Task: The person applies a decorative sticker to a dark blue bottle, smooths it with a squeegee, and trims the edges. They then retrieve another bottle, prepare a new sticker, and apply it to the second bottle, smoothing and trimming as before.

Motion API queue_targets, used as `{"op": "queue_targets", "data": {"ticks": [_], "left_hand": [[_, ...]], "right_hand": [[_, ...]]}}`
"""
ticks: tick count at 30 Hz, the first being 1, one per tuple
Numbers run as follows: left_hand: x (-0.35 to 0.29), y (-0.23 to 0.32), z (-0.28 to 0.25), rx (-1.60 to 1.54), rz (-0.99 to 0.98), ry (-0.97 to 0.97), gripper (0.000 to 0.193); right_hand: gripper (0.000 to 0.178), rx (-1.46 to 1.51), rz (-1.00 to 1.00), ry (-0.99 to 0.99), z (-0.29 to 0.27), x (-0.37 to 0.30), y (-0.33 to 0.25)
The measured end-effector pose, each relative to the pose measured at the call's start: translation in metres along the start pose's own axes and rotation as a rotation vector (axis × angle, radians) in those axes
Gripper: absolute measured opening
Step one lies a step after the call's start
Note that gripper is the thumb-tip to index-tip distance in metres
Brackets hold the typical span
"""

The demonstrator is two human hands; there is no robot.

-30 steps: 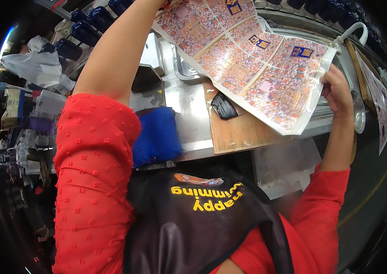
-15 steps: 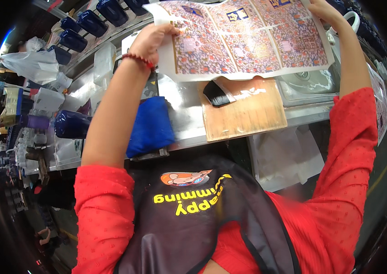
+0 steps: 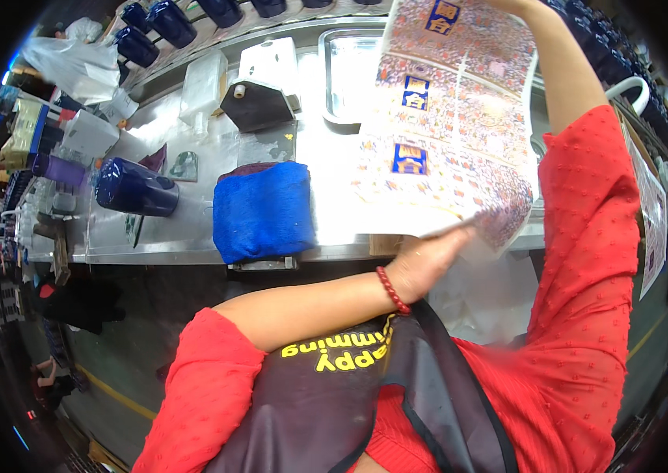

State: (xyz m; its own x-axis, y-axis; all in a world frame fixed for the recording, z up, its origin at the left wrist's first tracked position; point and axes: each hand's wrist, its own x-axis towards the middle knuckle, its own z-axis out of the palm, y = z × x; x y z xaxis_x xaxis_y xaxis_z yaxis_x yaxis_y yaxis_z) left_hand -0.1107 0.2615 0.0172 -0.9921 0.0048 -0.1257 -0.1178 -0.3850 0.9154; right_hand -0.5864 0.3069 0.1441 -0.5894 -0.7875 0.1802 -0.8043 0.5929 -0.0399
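A large printed sheet, white-edged with a dense floral pattern and blue panels, hangs turned lengthwise over the bench. My left hand grips its near edge, fingers partly behind the paper. At the far edge my right hand holds the sheet, though the picture's top cuts off most of that hand. Beneath the sheet, only a corner of a wooden board shows. A folded blue cloth lies left of the board, on a block at the bench's front edge.
On the metal bench a glossy dark blue vessel sits at the left. Behind the cloth are a black block, a white box and a clear plastic container. A metal basin is partly covered by the sheet. Several blue vessels line the back.
The sheet has turned from crosswise to lengthwise and now covers most of the board. My left hand has moved from its far left side to its near edge, uncovering the black block.
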Motion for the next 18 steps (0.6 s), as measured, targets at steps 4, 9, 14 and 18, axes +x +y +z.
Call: {"op": "queue_targets", "data": {"ticks": [4, 9, 14, 18], "left_hand": [[-0.001, -0.016, -0.001, 0.22, -0.227, -0.221, 0.056], [-0.009, -0.004, -0.009, 0.004, -0.305, -0.347, 0.059], [-0.005, 0.001, -0.015, -0.007, -0.234, -0.402, 0.052], [-0.008, -0.01, -0.011, -0.373, -0.393, -0.385, 0.043]], "right_hand": [[0.007, -0.04, -0.121, -0.06, 0.057, 0.038, -0.032], [0.037, -0.181, 0.0, -0.199, 0.108, 0.056, -0.047], [0.054, -0.183, 0.056, -0.102, 0.127, 0.064, -0.048], [0.058, -0.15, -0.033, 0.145, 0.115, 0.053, -0.064]]}}
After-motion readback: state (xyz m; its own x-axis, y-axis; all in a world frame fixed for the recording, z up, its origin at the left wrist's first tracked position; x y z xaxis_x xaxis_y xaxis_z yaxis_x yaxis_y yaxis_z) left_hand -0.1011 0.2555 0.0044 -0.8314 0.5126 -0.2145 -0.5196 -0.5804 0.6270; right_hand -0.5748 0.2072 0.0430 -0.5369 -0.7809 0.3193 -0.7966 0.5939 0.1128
